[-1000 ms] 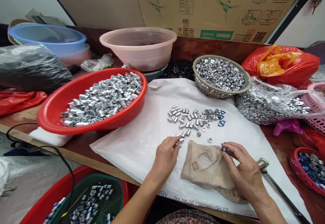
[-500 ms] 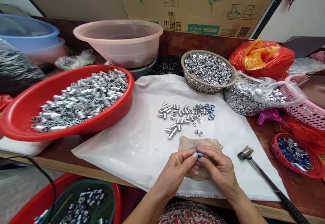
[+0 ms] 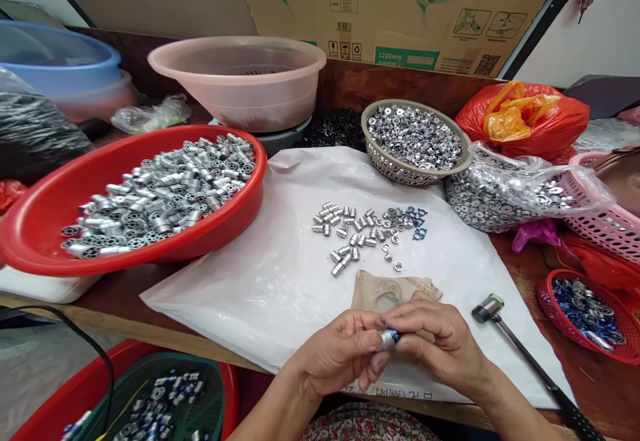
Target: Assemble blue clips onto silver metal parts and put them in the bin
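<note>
Aluminium cylinder (image 3: 384, 341) with blue end, head view, held over white plastic sheet (image 3: 225, 301) | left hand (image 3: 340, 351) pinches silver end, right hand (image 3: 430, 341) blue end, both grips closed on it | step: fitting ends together, by judgement | next calls for steady pinch | nearby: tan cloth pouch (image 3: 385, 292), loose cylinders (image 3: 340, 228)
</note>
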The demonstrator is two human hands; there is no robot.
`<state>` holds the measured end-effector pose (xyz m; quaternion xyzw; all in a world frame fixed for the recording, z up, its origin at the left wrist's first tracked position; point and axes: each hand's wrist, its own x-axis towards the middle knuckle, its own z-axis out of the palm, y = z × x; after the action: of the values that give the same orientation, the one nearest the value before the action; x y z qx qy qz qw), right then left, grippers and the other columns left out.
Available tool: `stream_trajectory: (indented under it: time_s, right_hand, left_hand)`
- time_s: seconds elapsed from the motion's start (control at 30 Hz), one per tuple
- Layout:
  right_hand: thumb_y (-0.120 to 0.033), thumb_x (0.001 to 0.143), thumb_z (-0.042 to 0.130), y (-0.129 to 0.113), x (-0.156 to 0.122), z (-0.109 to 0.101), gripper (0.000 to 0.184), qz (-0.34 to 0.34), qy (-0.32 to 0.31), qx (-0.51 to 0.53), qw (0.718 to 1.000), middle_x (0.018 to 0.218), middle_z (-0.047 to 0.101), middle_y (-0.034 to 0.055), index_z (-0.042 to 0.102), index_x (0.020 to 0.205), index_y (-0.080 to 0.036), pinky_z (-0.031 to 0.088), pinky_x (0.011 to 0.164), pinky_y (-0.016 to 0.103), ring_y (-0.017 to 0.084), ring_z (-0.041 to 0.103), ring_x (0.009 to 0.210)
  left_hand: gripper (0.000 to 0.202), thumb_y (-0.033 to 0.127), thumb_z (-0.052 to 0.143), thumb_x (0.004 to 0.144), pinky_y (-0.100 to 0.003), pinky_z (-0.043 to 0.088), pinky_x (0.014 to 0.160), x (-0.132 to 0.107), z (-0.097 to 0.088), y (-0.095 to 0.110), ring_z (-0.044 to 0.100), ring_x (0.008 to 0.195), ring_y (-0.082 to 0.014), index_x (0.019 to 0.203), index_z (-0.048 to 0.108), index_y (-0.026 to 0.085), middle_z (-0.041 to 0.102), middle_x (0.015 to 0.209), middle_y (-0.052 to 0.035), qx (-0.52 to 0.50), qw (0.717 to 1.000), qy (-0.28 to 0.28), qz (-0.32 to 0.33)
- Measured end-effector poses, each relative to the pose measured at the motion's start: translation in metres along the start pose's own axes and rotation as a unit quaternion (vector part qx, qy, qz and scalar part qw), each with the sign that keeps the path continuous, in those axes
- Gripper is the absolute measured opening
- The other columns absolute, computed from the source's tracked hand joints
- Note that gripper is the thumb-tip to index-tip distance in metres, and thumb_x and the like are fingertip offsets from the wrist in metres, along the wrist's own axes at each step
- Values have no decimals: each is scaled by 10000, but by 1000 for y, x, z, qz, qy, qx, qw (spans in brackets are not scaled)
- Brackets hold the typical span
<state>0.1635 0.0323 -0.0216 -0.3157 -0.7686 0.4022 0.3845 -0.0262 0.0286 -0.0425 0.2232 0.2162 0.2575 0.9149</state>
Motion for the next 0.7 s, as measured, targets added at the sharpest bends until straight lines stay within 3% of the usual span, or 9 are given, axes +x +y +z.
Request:
stream_trajectory:
  time_s: [0.13,0.23,0.3,0.5,0.7]
  right_hand:
    - [-153,819,591,4,-1,10,288,-10,62,-123,990,960,721,56,636,1085,-256,547,738,340,189,674,865]
    - [-148,818,580,8,-3,19,277,-10,125,-216,968,970,714,65,653,1067,-246,557,729,337,197,673,874]
    - [-133,814,583,9,-5,25,304,-30,153,-258,954,986,710,68,643,1089,-247,559,723,333,198,671,878]
    - [-76,800,596,10,-7,35,431,-59,187,-302,933,1053,685,77,573,1187,-264,551,762,357,198,648,936]
    - [-119,808,605,8,-4,30,305,-40,183,-252,950,959,704,64,640,1080,-250,555,729,349,200,658,881]
  left_hand:
    - [296,324,750,671,-142,330,362,3,6,2,465,403,-49,841,655,100,560,531,9,-9,994,104,45]
    - [308,271,803,602,-136,355,426,10,14,-3,456,466,-39,821,683,90,558,569,13,-41,973,200,103]
    - [317,275,806,599,-137,372,468,15,19,-8,462,523,-41,835,697,94,579,638,-1,-79,960,234,132]
    - [255,280,796,623,-140,374,503,21,27,-15,458,585,-45,792,710,109,589,709,-12,-158,943,237,171]
    - [282,321,786,628,-149,380,466,14,21,-12,457,556,-56,799,717,107,554,646,-2,-103,956,232,144]
